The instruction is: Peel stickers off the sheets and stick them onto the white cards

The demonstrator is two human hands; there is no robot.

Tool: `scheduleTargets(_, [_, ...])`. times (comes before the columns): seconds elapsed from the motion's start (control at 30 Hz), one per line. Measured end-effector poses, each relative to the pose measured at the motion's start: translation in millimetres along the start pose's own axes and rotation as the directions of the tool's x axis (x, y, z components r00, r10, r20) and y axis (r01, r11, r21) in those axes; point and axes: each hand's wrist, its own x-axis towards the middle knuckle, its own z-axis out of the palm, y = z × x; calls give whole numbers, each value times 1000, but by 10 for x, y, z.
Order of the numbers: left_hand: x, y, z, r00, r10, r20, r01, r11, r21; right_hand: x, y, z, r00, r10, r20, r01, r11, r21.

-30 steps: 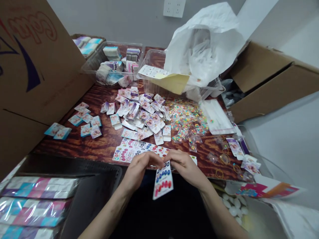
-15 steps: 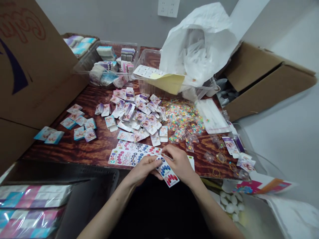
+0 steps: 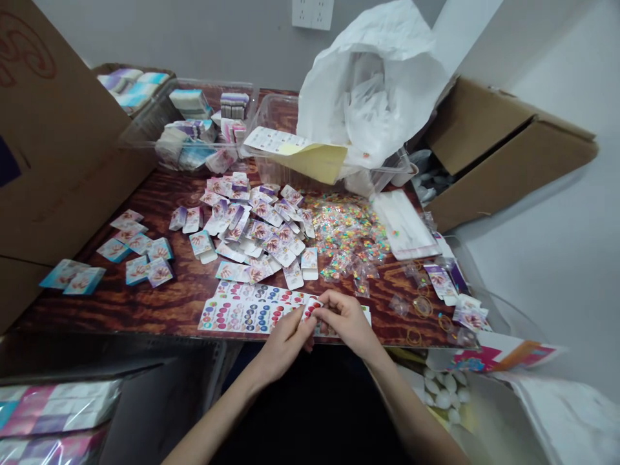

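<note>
Nail-sticker card [image 3: 312, 309], one only, pinched at the near edge of the bench [image 3: 184, 303], just above a row of nail-sticker sheets [image 3: 247, 314] lying flat, too overlapped to count. Left hand [image 3: 285, 342] rising from below, fingertips clamped on the card's lower side. Right hand [image 3: 346, 321] curled over from the right, thumb and fingers clamped on its upper end. Both forearms bare, meeting in a V. Beyond the sheets, a loose heap of small folded cards [image 3: 252, 223], dozens of them, with about ten blue-edged cards [image 3: 138, 252] apart to the left. Just right of the heap, a scatter of coloured sachets [image 3: 349, 232]. At least three rubber bands [image 3: 422, 306] near the right edge. Two clear tubs at the back: left tub [image 3: 140, 132] holding stacked packs [image 3: 194, 132], right tub [image 3: 285, 174] holding a white bag [image 3: 372, 84] and a yellow-backed sheet [image 3: 314, 158]. Two cardboard boxes, one at the left [image 3: 58, 161], one at the right [image 3: 504, 155].
</note>
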Motion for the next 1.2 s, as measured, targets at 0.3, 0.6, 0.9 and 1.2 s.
scheduleTargets(0.3, [85, -20, -48, 996, -57, -63, 59, 998, 33, 472, 171, -608, 825, -551, -127, 146, 424, -894])
scheduleTargets(0.6, [108, -21, -70, 980, -147, -131, 110, 962, -251, 201, 264, -678, 600, -788, -141, 137, 275, -952])
scheduleTargets(0.9, [258, 51, 61, 985, -120, -124, 72, 939, -336, 6, 175, -388, 459, -882, -112, 285, 265, -921])
scheduleTargets(1.2, [277, 25, 48, 988, -151, -27, 132, 927, -352, 30, 114, -292, 583, -800, -141, 316, 383, -868])
